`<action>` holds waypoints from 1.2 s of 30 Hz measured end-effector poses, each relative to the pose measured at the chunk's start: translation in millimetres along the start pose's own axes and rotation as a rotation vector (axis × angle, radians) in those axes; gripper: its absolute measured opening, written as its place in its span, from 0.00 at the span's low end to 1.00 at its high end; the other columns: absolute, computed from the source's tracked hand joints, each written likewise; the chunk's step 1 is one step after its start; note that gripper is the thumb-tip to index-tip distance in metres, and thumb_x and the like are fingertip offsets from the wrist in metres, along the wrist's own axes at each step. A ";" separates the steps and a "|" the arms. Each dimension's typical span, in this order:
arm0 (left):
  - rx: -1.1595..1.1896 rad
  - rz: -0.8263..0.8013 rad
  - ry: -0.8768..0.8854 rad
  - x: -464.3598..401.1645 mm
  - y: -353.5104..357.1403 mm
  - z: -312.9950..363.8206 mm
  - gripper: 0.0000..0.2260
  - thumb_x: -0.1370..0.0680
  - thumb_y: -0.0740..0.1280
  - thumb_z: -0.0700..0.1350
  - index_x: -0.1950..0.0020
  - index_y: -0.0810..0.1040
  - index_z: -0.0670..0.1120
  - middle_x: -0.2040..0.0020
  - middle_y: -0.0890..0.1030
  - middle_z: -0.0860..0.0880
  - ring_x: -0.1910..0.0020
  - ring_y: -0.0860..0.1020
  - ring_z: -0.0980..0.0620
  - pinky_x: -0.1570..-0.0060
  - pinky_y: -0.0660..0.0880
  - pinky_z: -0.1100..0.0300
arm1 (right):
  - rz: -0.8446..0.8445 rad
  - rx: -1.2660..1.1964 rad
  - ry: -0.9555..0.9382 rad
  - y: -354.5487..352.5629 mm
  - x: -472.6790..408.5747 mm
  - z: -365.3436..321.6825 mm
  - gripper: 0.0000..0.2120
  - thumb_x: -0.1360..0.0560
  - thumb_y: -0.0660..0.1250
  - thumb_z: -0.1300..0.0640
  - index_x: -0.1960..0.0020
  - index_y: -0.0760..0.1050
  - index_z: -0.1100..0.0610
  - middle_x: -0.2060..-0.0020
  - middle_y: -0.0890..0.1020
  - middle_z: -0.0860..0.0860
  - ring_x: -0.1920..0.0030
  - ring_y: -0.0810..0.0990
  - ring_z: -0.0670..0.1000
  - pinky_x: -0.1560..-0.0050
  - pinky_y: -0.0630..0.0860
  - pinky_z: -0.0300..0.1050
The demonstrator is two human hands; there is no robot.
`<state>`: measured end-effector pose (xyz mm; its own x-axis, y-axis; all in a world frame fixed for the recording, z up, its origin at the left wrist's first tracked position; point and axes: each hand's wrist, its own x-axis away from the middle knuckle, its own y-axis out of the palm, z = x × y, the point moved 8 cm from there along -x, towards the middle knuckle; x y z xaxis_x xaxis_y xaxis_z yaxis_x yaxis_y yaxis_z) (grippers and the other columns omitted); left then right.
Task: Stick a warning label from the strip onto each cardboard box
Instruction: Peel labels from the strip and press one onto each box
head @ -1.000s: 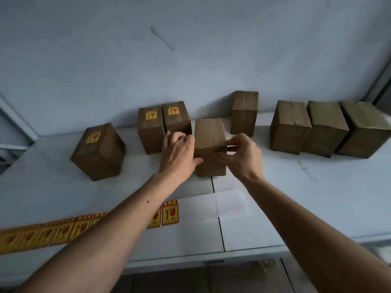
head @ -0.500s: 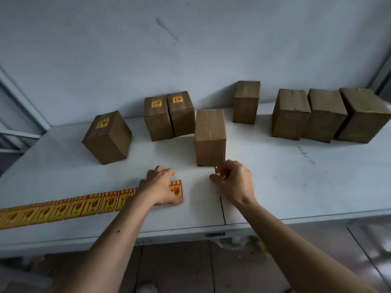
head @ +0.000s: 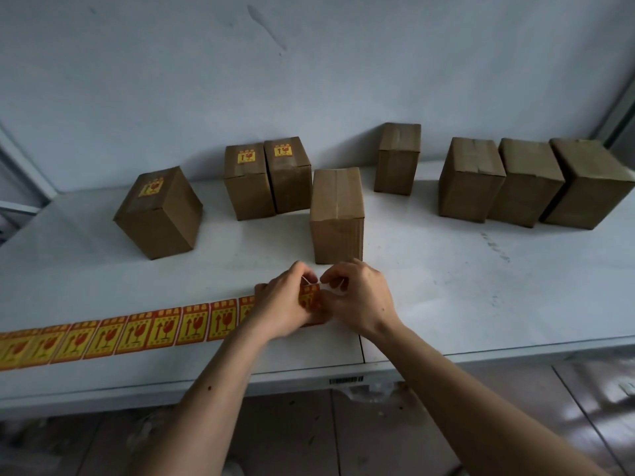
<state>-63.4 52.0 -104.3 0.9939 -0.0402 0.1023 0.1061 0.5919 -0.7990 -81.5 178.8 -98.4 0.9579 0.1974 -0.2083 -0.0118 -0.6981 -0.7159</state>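
Observation:
A strip of yellow and red warning labels lies along the table's front left. My left hand pinches the strip's right end, and my right hand pinches the end label with its white backing, lifted off the table. Just behind my hands stands a plain cardboard box with no label. Three boxes carry labels on top: one tilted at the left and a touching pair. Several unlabelled boxes stand at the back right.
The white table has its front edge just below my forearms, with a seam running under my right wrist. A pale wall rises right behind the boxes. A metal frame post stands at the far right.
Both hands left the plain box and came down to the strip. My left hand first pressed on the strip's end; now both hands pinch and lift the end label.

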 end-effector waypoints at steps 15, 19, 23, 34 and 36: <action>0.179 -0.004 0.038 -19.6 10.0 -2.8 0.25 0.31 0.77 0.44 0.41 0.68 0.53 0.47 0.76 0.51 0.46 0.77 0.50 0.48 0.79 0.47 | -0.033 -0.026 0.072 -22.7 -12.1 35.8 0.03 0.26 0.69 0.54 0.55 0.80 0.53 0.57 0.83 0.50 0.58 0.80 0.48 0.59 0.77 0.42; 0.205 -0.007 0.041 -19.4 9.7 -3.8 0.24 0.31 0.76 0.41 0.42 0.68 0.52 0.47 0.76 0.51 0.46 0.77 0.49 0.48 0.79 0.48 | -0.022 -0.162 0.109 -36.8 -16.3 42.6 0.03 0.26 0.70 0.58 0.57 0.77 0.53 0.59 0.83 0.50 0.57 0.81 0.49 0.59 0.76 0.39; 0.089 0.142 0.114 -13.8 -9.8 5.8 0.21 0.32 0.77 0.42 0.44 0.74 0.49 0.47 0.75 0.52 0.45 0.75 0.50 0.46 0.75 0.51 | -0.012 -0.554 0.122 -79.3 -23.1 30.4 0.04 0.28 0.72 0.63 0.60 0.79 0.57 0.64 0.84 0.54 0.63 0.82 0.48 0.57 0.79 0.45; 0.242 0.373 0.129 -68.8 -87.3 38.8 0.18 0.24 0.69 0.49 0.35 0.73 0.47 0.36 0.73 0.47 0.36 0.71 0.51 0.45 0.70 0.64 | 0.041 -0.257 0.063 -98.3 -150.4 -5.0 0.07 0.32 0.77 0.58 0.57 0.79 0.56 0.61 0.83 0.49 0.58 0.83 0.49 0.60 0.80 0.41; 0.231 0.302 0.146 -82.6 -84.4 43.6 0.20 0.23 0.68 0.48 0.32 0.71 0.48 0.32 0.70 0.48 0.31 0.66 0.49 0.40 0.67 0.59 | 0.009 -0.228 0.064 -92.6 -159.8 -4.8 0.07 0.31 0.76 0.57 0.57 0.79 0.55 0.61 0.83 0.48 0.58 0.83 0.46 0.63 0.77 0.36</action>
<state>-155.7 40.6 -19.4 0.9747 0.0593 -0.2153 -0.1841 0.7591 -0.6243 -232.1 208.6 4.4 0.9744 0.1517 -0.1660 0.0378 -0.8383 -0.5440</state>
